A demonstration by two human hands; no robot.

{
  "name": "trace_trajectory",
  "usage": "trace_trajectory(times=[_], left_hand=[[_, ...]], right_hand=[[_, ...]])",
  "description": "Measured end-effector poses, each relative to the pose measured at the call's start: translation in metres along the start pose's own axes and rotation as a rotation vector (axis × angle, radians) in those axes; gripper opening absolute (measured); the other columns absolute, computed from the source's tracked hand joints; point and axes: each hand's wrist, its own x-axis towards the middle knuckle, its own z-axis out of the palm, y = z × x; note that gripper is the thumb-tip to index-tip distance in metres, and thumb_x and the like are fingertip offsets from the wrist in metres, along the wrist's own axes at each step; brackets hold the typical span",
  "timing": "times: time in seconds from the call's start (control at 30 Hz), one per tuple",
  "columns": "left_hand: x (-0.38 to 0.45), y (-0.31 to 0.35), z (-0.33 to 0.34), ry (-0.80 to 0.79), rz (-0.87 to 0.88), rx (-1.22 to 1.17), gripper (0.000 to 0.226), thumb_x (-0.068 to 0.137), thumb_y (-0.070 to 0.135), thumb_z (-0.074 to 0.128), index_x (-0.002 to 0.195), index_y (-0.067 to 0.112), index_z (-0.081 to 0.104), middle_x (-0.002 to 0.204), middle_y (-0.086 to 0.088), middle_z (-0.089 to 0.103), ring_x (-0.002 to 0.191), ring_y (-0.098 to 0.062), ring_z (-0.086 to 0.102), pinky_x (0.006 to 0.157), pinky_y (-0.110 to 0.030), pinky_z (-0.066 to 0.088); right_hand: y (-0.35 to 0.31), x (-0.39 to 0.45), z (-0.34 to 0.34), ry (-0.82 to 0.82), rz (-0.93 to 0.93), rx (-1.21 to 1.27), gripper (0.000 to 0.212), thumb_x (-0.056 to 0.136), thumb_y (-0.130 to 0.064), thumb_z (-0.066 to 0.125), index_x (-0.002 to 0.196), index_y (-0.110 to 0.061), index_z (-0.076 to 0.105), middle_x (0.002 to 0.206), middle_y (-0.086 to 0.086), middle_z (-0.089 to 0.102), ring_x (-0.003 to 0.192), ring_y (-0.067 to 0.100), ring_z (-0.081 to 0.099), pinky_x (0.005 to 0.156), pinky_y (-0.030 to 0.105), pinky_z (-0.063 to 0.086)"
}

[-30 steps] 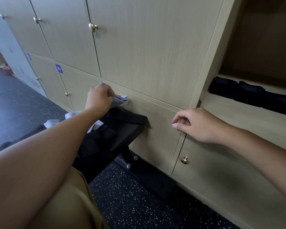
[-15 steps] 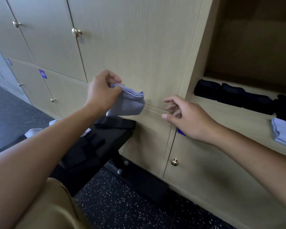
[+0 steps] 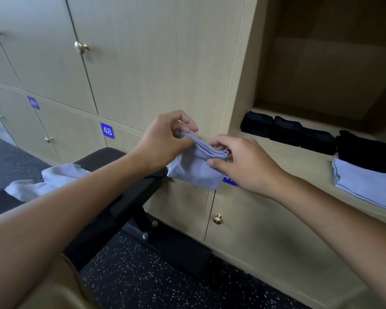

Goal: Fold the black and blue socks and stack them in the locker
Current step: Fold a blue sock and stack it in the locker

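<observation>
Black padded bench [image 3: 112, 161] standing against closed wooden doors, blue number label 48 [image 3: 107, 130] on one door, round brass knobs [image 3: 217, 219], dark speckled floor [image 3: 143, 284]

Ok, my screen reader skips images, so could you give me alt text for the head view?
Both hands, left hand and right hand, pinch a folded blue sock before an open locker holding folded black socks and a blue sock.

Things I cannot see well

My right hand [image 3: 243, 162] covers most of a small blue number sticker [image 3: 230, 180], so I cannot read it. The flat pale blue folded sock on the shelf [image 3: 366, 186] runs off the right edge.
</observation>
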Motion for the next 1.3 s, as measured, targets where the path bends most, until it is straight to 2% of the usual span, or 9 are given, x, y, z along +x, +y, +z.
trace_trajectory(times=[0.17,0.33,0.47,0.63,0.73,0.9,1.03,1.2,1.3], left_hand=[[-0.003,0.006,0.014,-0.077,-0.009,-0.083,0.025,0.085,-0.013,0.058,0.098,0.007,0.066,0.090,-0.006,0.079,0.096,-0.030,0.073,0.087,-0.030,0.057],[-0.002,0.011,0.035,-0.125,-0.018,-0.133,0.024,0.085,-0.006,0.061,0.102,0.010,0.066,0.093,-0.003,0.079,0.098,-0.041,0.067,0.096,-0.047,0.053],[0.004,0.015,0.055,-0.113,-0.062,-0.205,0.020,0.088,0.010,0.072,0.105,0.018,0.065,0.091,0.001,0.070,0.080,-0.019,0.062,0.083,-0.033,0.050],[0.008,0.028,0.084,-0.086,-0.121,-0.268,0.039,0.088,0.026,0.079,0.119,0.020,0.056,0.090,0.003,0.066,0.076,-0.012,0.059,0.072,-0.027,0.049],[0.009,0.036,0.103,-0.095,-0.146,-0.405,0.045,0.088,0.021,0.079,0.124,0.015,0.051,0.091,-0.006,0.066,0.076,-0.016,0.066,0.078,-0.038,0.060],[0.013,0.044,0.137,-0.079,-0.240,-0.674,0.039,0.090,0.009,0.076,0.113,0.023,0.048,0.110,-0.028,0.067,0.087,-0.029,0.068,0.096,-0.058,0.056],[0.019,0.052,0.164,-0.021,-0.210,-0.669,0.036,0.090,0.003,0.068,0.099,0.028,0.044,0.089,-0.019,0.066,0.079,-0.025,0.062,0.081,-0.052,0.057],[0.030,0.061,0.197,0.050,-0.160,-0.626,0.029,0.090,-0.001,0.061,0.081,0.022,0.047,0.057,0.006,0.042,0.059,-0.013,0.040,0.060,-0.026,0.038],[0.032,0.066,0.212,0.050,-0.130,-0.584,0.027,0.092,-0.002,0.059,0.077,0.021,0.056,0.067,0.009,0.056,0.063,-0.006,0.049,0.060,-0.021,0.038]], right_hand=[[0.005,-0.011,-0.011,-0.069,-0.008,-0.012,0.014,0.091,-0.034,0.070,0.104,-0.035,0.064,0.085,-0.010,0.066,0.077,0.008,0.060,0.067,0.030,0.048],[0.013,-0.021,-0.023,-0.066,0.047,-0.018,0.008,0.095,-0.032,0.066,0.091,-0.024,0.065,0.079,0.001,0.065,0.074,0.020,0.057,0.065,0.035,0.043],[0.024,-0.030,-0.044,0.049,0.157,0.027,0.012,0.096,-0.026,0.064,0.085,-0.021,0.064,0.077,-0.005,0.064,0.069,0.010,0.053,0.058,0.020,0.035],[0.038,-0.046,-0.074,0.214,0.347,0.220,0.016,0.098,-0.027,0.062,0.090,-0.014,0.067,0.082,0.001,0.069,0.073,0.014,0.059,0.068,0.032,0.044],[0.047,-0.055,-0.089,0.315,0.456,0.381,0.021,0.100,-0.026,0.060,0.099,-0.006,0.069,0.102,0.014,0.074,0.090,0.030,0.069,0.090,0.047,0.055],[0.059,-0.068,-0.106,0.421,0.599,0.523,0.021,0.102,-0.026,0.057,0.102,-0.011,0.071,0.105,0.011,0.077,0.094,0.027,0.073,0.090,0.043,0.058],[0.072,-0.077,-0.117,0.488,0.673,0.457,0.018,0.095,-0.034,0.064,0.102,-0.018,0.067,0.107,0.013,0.072,0.089,0.020,0.068,0.085,0.040,0.055],[0.085,-0.091,-0.141,0.411,0.598,0.243,0.032,0.092,-0.011,0.068,0.108,-0.032,0.049,0.094,0.003,0.072,0.086,0.021,0.064,0.083,0.037,0.048],[0.094,-0.099,-0.151,0.378,0.563,0.168,0.024,0.092,-0.005,0.065,0.094,-0.027,0.059,0.090,0.001,0.067,0.081,0.016,0.055,0.073,0.031,0.041]])
